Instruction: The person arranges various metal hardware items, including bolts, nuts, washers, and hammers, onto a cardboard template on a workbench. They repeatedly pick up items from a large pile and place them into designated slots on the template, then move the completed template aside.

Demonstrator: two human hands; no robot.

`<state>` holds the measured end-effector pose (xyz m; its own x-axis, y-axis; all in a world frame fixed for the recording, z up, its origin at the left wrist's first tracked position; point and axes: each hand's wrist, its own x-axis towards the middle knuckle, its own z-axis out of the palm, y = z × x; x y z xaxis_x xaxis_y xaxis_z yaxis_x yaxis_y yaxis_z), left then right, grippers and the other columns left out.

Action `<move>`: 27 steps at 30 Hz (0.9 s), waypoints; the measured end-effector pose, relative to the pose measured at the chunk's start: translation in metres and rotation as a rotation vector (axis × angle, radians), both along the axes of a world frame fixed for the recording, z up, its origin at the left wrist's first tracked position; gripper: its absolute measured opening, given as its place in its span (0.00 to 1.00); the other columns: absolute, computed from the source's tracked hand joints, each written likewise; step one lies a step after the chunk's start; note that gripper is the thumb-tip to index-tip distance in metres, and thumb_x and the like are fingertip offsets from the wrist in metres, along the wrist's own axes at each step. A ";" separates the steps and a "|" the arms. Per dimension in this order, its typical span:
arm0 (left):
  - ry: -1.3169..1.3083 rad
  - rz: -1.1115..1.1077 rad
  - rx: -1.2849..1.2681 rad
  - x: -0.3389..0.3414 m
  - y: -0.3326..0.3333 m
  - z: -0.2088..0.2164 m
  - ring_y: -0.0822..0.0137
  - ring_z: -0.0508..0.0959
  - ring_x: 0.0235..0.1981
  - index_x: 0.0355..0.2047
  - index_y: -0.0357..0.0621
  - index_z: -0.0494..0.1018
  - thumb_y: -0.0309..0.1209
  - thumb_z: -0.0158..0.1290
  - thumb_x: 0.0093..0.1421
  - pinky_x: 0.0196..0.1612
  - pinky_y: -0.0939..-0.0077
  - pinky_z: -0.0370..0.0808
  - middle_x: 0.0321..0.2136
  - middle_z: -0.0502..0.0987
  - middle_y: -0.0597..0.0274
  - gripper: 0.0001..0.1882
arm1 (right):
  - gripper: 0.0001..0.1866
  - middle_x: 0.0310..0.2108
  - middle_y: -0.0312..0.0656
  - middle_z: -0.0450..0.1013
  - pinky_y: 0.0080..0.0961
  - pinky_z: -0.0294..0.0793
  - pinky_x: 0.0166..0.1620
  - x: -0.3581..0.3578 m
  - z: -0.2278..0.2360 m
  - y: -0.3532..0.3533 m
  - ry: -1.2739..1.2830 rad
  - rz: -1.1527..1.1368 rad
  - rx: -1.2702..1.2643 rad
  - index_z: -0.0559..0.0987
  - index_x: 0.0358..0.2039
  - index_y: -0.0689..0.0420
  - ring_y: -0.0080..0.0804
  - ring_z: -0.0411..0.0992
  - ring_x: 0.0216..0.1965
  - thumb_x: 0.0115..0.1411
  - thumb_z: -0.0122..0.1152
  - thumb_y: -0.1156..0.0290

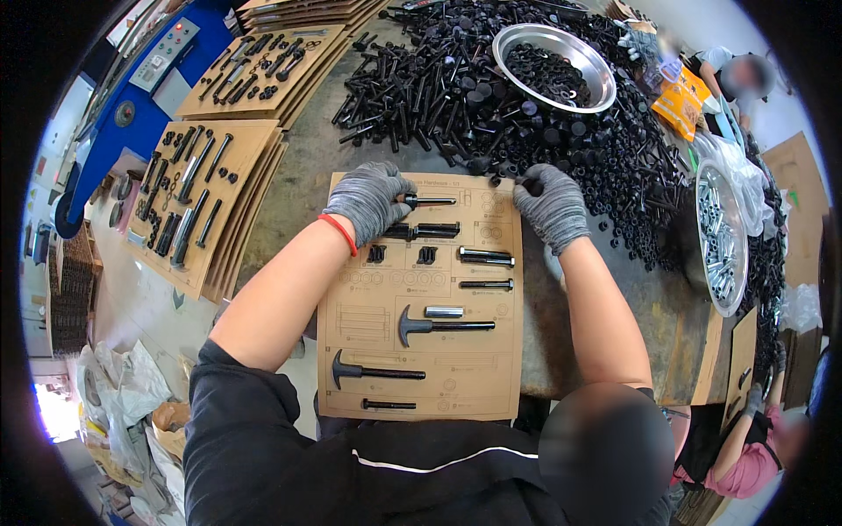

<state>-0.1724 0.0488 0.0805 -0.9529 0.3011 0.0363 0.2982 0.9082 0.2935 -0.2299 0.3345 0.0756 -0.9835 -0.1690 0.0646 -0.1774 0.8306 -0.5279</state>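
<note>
A printed cardboard sheet (421,346) lies before me with black hardware laid on it. My left hand (367,200), in a grey glove, is closed at its upper left on the head end of a black bolt (436,202). My right hand (553,210), also gloved, is at the upper right corner with fingers pinched together. Something dark shows at those fingertips, too small to name. Below lie thick bolts (436,231), small black pieces (426,254), more bolts (487,257), a silver sleeve (444,312) and two T-shaped bolts with curved heads (430,326).
Beyond the sheet spreads a heap of black bolts (412,96) and nuts, with a metal bowl (605,88) of black rings in it. Another bowl (738,280) of silver parts stands right. Filled cardboard sheets (237,175) are stacked left. Other people are at the right.
</note>
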 end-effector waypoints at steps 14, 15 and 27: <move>0.075 0.129 0.036 -0.018 0.005 -0.020 0.55 0.75 0.41 0.36 0.46 0.79 0.38 0.61 0.50 0.47 0.63 0.72 0.36 0.76 0.55 0.14 | 0.18 0.35 0.47 0.79 0.29 0.76 0.42 -0.007 -0.021 -0.038 -0.138 0.094 -0.072 0.78 0.44 0.60 0.37 0.77 0.35 0.53 0.66 0.69; 0.062 0.125 0.052 -0.022 0.004 -0.022 0.55 0.75 0.42 0.37 0.47 0.79 0.40 0.60 0.51 0.49 0.63 0.72 0.37 0.76 0.55 0.15 | 0.18 0.35 0.47 0.79 0.29 0.76 0.42 -0.009 -0.022 -0.032 -0.120 0.089 -0.123 0.78 0.44 0.60 0.36 0.77 0.35 0.53 0.66 0.69; -0.007 -0.047 0.167 -0.029 -0.005 -0.005 0.52 0.76 0.43 0.40 0.50 0.80 0.44 0.61 0.51 0.48 0.64 0.72 0.37 0.77 0.54 0.18 | 0.17 0.30 0.42 0.77 0.11 0.63 0.18 0.018 -0.002 -0.016 -0.639 -0.053 -0.934 0.72 0.48 0.65 0.19 0.70 0.22 0.61 0.57 0.71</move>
